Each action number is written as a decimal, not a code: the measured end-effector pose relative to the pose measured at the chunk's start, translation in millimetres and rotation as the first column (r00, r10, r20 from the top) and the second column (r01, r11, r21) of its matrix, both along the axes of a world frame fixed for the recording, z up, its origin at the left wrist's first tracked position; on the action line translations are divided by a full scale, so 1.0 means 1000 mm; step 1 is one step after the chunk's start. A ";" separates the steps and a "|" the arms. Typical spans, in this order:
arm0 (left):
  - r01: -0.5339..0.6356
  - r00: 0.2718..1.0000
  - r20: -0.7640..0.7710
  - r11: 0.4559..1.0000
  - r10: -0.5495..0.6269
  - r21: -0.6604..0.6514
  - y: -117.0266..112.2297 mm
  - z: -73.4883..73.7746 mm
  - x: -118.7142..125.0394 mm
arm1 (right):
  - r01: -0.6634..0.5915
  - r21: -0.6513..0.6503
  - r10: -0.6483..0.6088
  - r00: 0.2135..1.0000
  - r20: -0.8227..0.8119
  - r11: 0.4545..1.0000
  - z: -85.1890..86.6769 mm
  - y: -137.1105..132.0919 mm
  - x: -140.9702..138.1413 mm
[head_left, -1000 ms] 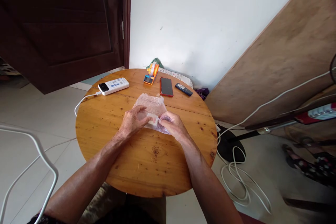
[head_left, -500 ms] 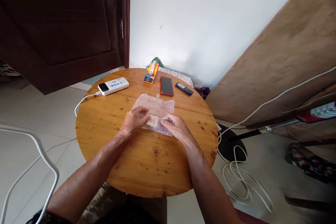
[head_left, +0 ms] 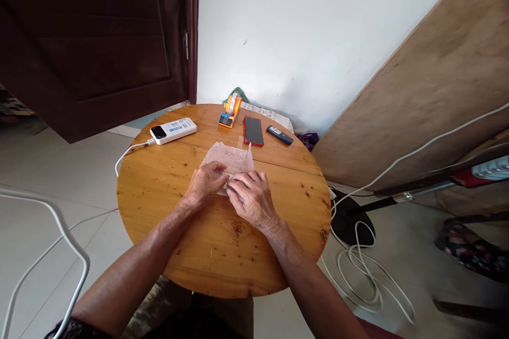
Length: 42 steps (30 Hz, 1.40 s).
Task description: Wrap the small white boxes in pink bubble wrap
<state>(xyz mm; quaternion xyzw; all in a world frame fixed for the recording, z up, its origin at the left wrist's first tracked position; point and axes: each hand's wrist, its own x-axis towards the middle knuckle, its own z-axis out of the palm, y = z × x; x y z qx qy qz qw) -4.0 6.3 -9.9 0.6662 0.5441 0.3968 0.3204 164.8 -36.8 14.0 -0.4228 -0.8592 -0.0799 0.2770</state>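
Note:
A sheet of clear bubble wrap (head_left: 229, 158) lies in the middle of a round wooden table (head_left: 199, 233). My left hand (head_left: 204, 184) rests on its near left part with fingers curled down onto it. My right hand (head_left: 251, 198) lies over the near right part, fingers bent and pressed on the wrap, its right side folded up and inward. The small pale item seen earlier under the wrap is hidden beneath my hands. A short strip of tape (head_left: 240, 141) sticks up at the wrap's far edge.
At the table's far side lie a white power bank (head_left: 173, 130) with a cable, an orange tape dispenser (head_left: 229, 111), a red-edged phone (head_left: 253, 131) and a small dark handset (head_left: 279, 135). White cables (head_left: 358, 270) coil on the floor at the right. A wooden board (head_left: 429, 85) leans against the wall.
My right hand has moved left over the small item, folding the right side of the bubble wrap over with it. The left hand has stayed in place on the wrap.

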 end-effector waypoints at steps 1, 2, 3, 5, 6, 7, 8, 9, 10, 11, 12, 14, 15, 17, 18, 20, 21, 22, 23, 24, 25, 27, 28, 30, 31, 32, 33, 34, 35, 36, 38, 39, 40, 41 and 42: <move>-0.001 1.000 -0.002 1.000 0.001 0.004 0.000 0.000 -0.001 | 0.002 -0.011 -0.002 1.000 0.013 1.000 -0.001 0.000 -0.001; -0.001 1.000 0.001 1.000 0.001 0.008 0.000 0.001 -0.002 | 0.007 -0.019 -0.007 1.000 0.019 1.000 -0.003 0.001 -0.002; 0.003 1.000 0.009 1.000 -0.003 0.012 0.000 0.002 -0.004 | 0.015 -0.027 -0.014 1.000 0.023 1.000 -0.004 0.001 -0.002; 0.020 0.999 0.036 1.000 -0.020 0.000 -0.001 0.003 -0.009 | 0.027 -0.047 -0.026 0.999 0.036 0.999 -0.004 0.001 -0.002; 0.020 0.999 0.044 1.000 -0.020 -0.019 -0.001 0.003 -0.013 | 0.032 -0.059 -0.029 0.998 0.049 0.998 -0.004 0.001 -0.002; 0.009 0.999 0.038 0.999 -0.007 -0.048 -0.001 0.003 -0.016 | 0.036 -0.070 -0.032 0.997 0.068 0.997 -0.003 0.001 -0.002; -0.020 1.000 0.011 0.997 0.021 -0.080 0.000 0.003 -0.019 | 0.043 -0.078 -0.036 0.995 0.090 0.996 -0.003 0.001 -0.002; -0.062 0.998 -0.037 0.992 0.058 -0.107 0.000 0.003 -0.022 | 0.049 -0.085 -0.039 0.992 0.116 0.995 -0.002 0.000 -0.002; -0.105 0.990 -0.102 0.987 0.093 -0.125 0.001 0.004 -0.025 | 0.056 -0.088 -0.043 0.989 0.144 0.994 -0.001 0.000 -0.003; -0.144 0.977 -0.177 0.981 0.120 -0.130 0.001 0.004 -0.026 | 0.065 -0.090 -0.049 0.984 0.173 0.994 0.000 -0.001 -0.004; -0.173 0.957 -0.256 0.977 0.136 -0.126 0.001 0.005 -0.028 | 0.074 -0.091 -0.055 0.978 0.199 0.993 0.001 -0.001 -0.005; -0.200 0.903 -0.404 0.976 0.147 -0.090 -0.001 0.007 -0.029 | 0.093 -0.088 -0.069 0.967 0.244 0.992 0.003 -0.002 -0.007; -0.206 0.871 -0.468 0.976 0.153 -0.065 -0.003 0.009 -0.029 | 0.101 -0.088 -0.074 0.962 0.262 0.991 0.004 -0.003 -0.008; -0.217 0.810 -0.564 0.976 0.161 -0.032 -0.007 0.013 -0.030 | 0.111 -0.088 -0.081 0.954 0.289 0.990 0.005 -0.004 -0.011; -0.228 0.787 -0.595 0.973 0.163 -0.036 -0.009 0.016 -0.030 | 0.113 -0.090 -0.081 0.951 0.298 0.990 0.006 -0.004 -0.012; -0.262 0.763 -0.628 0.962 0.157 -0.078 -0.012 0.021 -0.032 | 0.115 -0.091 -0.082 0.948 0.308 0.989 0.006 -0.005 -0.013; -0.279 0.758 -0.635 0.954 0.151 -0.106 -0.013 0.023 -0.033 | 0.118 -0.090 -0.085 0.947 0.308 0.989 0.006 -0.005 -0.014; -0.291 0.756 -0.639 0.947 0.143 -0.133 -0.013 0.025 -0.034 | 0.122 -0.089 -0.089 0.948 0.307 0.989 0.006 -0.005 -0.014; -0.297 0.756 -0.642 0.942 0.131 -0.156 -0.013 0.026 -0.036 | 0.124 -0.087 -0.092 0.948 0.305 0.988 0.006 -0.004 -0.015; -0.297 0.757 -0.642 0.939 0.121 -0.174 -0.013 0.026 -0.037 | 0.126 -0.084 -0.095 0.948 0.303 0.988 0.005 -0.004 -0.015; -0.297 0.761 -0.639 0.937 0.117 -0.182 -0.012 0.026 -0.039 | 0.126 -0.081 -0.096 0.949 0.300 0.989 0.005 -0.004 -0.016; -0.293 0.783 -0.609 0.938 0.124 -0.186 -0.009 0.023 -0.042 | 0.123 -0.071 -0.097 0.951 0.295 0.990 0.004 -0.004 -0.017; -0.283 0.810 -0.572 0.940 0.127 -0.193 -0.007 0.021 -0.043 | 0.122 -0.065 -0.098 0.951 0.292 0.990 0.004 -0.004 -0.017; -0.230 0.901 -0.418 0.943 0.113 -0.240 -0.005 0.016 -0.045 | 0.121 -0.057 -0.100 0.953 0.285 0.991 0.003 -0.004 -0.019; -0.187 0.948 -0.302 0.945 0.101 -0.270 -0.004 0.015 -0.045 | 0.120 -0.055 -0.100 0.954 0.281 0.991 0.003 -0.004 -0.019; -0.142 0.980 -0.175 0.946 0.093 -0.292 -0.003 0.014 -0.043 | 0.119 -0.055 -0.099 0.955 0.278 0.991 0.003 -0.004 -0.020; -0.102 0.994 -0.058 0.948 0.089 -0.301 -0.003 0.013 -0.041 | 0.118 -0.056 -0.098 0.956 0.275 0.991 0.003 -0.003 -0.021; -0.074 0.996 0.034 0.953 0.088 -0.293 -0.004 0.014 -0.037 | 0.118 -0.060 -0.098 0.958 0.270 0.991 0.002 -0.003 -0.021; -0.060 0.992 0.091 0.960 0.088 -0.274 -0.004 0.015 -0.033 | 0.118 -0.066 -0.097 0.960 0.261 0.991 0.002 -0.003 -0.021; -0.051 0.990 0.115 0.968 0.081 -0.247 -0.005 0.016 -0.027 | 0.121 -0.074 -0.100 0.964 0.246 0.990 0.002 -0.003 -0.021; -0.035 0.994 0.093 0.983 0.052 -0.183 -0.008 0.019 -0.015 | 0.127 -0.099 -0.106 0.975 0.193 0.987 0.001 -0.002 -0.020; -0.022 0.998 0.055 0.989 0.030 -0.148 -0.009 0.021 -0.010 | 0.127 -0.116 -0.108 0.982 0.157 0.985 0.001 -0.002 -0.018; -0.007 1.000 0.004 0.993 0.007 -0.122 -0.012 0.023 -0.004 | 0.122 -0.135 -0.106 0.987 0.118 0.983 0.001 -0.002 -0.017; -0.003 0.998 -0.062 0.995 -0.003 -0.097 -0.014 0.024 0.000 | 0.115 -0.157 -0.104 0.992 0.078 0.981 0.001 -0.002 -0.015; -0.003 0.991 -0.137 0.997 -0.007 -0.075 -0.016 0.026 0.004 | 0.106 -0.179 -0.101 0.994 0.040 0.978 0.001 -0.002 -0.012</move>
